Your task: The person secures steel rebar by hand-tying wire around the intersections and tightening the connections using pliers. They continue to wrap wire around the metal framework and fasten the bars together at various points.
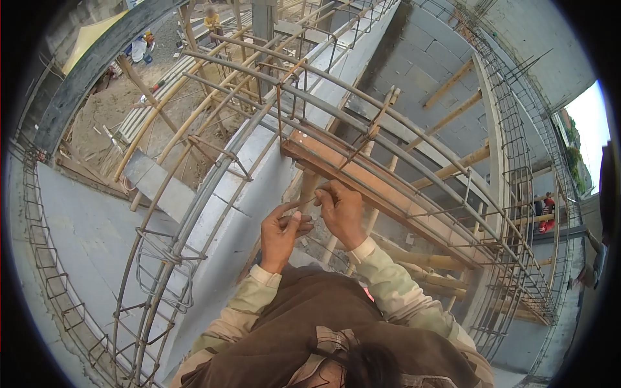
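Note:
My left hand [279, 238] and my right hand [341, 212] are close together in front of my chest, fingers curled and pinched. What looks like a thin piece of wire [308, 202] runs between their fingertips; its ends are hidden by the fingers. Just beyond my hands lies a reddish-brown formwork board [362, 181] along the beam. Above it, long steel rebars [362, 132] with square stirrups form a cage. Neither hand touches the cage. A coil of loose tie wire [169, 275] hangs on the rebar cage to the left.
Bamboo poles [446, 262] prop the formwork below right. A white block wall [242, 187] runs beside the cage. More rebar cages [524, 213] stand on the right. Far down at left is sandy ground [107, 145]; a person in yellow [211, 21] is at the top.

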